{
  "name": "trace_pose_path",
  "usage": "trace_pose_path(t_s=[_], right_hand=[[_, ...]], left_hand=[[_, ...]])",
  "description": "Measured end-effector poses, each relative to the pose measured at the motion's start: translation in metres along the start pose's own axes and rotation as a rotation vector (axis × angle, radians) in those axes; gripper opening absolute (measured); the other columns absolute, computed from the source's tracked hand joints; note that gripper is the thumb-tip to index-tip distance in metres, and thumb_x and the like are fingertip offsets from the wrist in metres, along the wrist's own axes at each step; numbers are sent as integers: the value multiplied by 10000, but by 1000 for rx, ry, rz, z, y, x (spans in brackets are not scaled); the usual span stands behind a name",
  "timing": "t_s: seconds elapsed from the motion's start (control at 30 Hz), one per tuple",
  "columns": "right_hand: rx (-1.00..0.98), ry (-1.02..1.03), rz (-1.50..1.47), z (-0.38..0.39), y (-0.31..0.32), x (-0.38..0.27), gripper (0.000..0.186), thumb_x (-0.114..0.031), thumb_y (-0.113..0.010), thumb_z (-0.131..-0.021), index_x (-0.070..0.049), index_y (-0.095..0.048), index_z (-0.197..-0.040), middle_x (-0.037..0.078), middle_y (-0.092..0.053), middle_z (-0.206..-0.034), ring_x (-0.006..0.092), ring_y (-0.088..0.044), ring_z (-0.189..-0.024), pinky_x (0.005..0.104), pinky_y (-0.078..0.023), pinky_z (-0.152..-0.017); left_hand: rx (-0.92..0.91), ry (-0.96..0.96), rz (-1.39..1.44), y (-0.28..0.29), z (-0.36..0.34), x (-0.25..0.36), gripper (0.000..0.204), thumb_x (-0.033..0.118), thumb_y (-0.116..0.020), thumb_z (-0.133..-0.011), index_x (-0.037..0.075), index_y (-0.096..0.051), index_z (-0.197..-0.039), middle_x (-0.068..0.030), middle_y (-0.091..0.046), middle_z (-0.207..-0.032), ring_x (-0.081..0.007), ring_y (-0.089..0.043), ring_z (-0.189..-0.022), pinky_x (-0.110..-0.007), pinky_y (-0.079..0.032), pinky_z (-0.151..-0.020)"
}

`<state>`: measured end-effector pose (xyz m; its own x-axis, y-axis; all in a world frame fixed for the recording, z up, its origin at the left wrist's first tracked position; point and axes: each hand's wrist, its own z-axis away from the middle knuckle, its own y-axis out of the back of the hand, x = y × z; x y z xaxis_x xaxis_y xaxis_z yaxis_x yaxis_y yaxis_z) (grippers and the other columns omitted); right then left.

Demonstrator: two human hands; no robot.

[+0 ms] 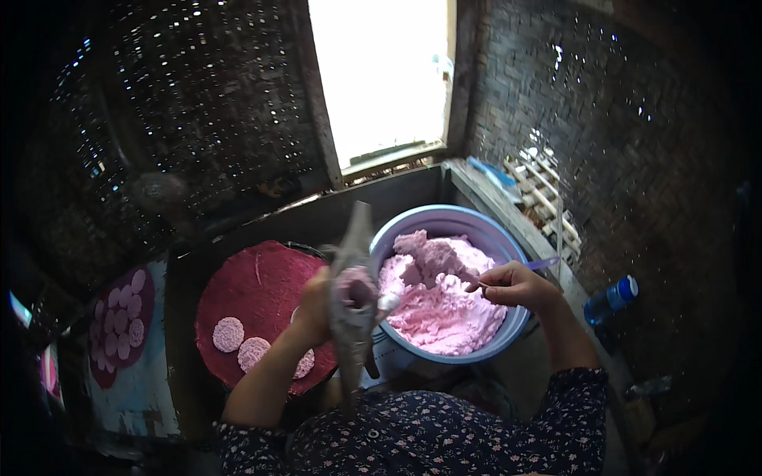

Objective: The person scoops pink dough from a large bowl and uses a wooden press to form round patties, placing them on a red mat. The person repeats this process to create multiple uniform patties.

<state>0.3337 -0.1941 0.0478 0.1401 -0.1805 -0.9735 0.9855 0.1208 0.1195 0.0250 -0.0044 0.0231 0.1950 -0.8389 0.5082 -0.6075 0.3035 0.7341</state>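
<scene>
My left hand [313, 305] is closed around a wooden press [361, 230], a rough, pale, long frame with a round opening. Pink dough [357, 293] sits inside that opening. My right hand [512, 285] has its fingers pinched over a blue basin [444, 358] of soft pink dough [432, 337]. From its fingertips reaches a darker lump of dough [436, 260], above the rest. A purple handle [544, 263] sticks out behind this hand, seemingly of a spatula whose blade is hidden under the lump. Left of the press lies a round dark-pink mat [254, 285] with several textured pink discs [228, 335].
At far left, another dark-pink mat with several pink discs [121, 320] lies on a pale board [127, 404]. A blue bottle [611, 300] stands at the right, past a wooden ledge [508, 208]. Woven walls [238, 95] surround a bright window [381, 71].
</scene>
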Motion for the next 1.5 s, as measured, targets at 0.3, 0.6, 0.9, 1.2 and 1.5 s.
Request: trace_pose_path(t_s=[0.3,0.6,0.9,1.2,1.5], right_hand=[[29,294,205,-25,-22,28,287,-219,-621,-871,19,-653,-1029,27,-619,-782,83,-547,-702,252,-423,-612],[204,448,1624,13,-14,-115,185,-306,-596,-828,-150,-687,-865,34,-621,-691,203,-638,-664,362,-477,-569],[565,1195,2130,-21,-89,-88,112,-185,-579,-804,-78,-606,-826,13,-574,-704,117,-546,-618,264,-401,-545],[727,975,1669,17,-35,-119,33,-154,-624,-775,-123,-612,-772,20,-565,-641,169,-567,-529,338,-431,-486],[492,1035,1814,-22,-60,-90,82,-183,-587,-761,-111,-592,-801,-8,-506,-660,135,-555,-629,282,-435,-554]], left_hand=[[-34,153,627,-33,-31,8,564,341,-717,-703,58,-562,-1165,-193,-608,-1039,-335,-604,-982,-397,-469,-857],[-281,97,48,-31,-38,30,429,363,-621,-749,57,-635,-1050,-220,-577,-1036,-389,-564,-994,-434,-454,-861],[-132,185,143,-43,-44,8,551,302,-749,-684,29,-585,-1135,-169,-625,-1037,-286,-618,-978,-358,-476,-835],[-99,306,296,-42,-48,-25,532,266,-735,-743,59,-547,-1196,-120,-638,-1079,-188,-622,-964,-313,-484,-832],[-140,232,146,-57,-50,-3,388,364,-673,-695,57,-681,-932,-193,-637,-924,-360,-622,-880,-417,-485,-770]])
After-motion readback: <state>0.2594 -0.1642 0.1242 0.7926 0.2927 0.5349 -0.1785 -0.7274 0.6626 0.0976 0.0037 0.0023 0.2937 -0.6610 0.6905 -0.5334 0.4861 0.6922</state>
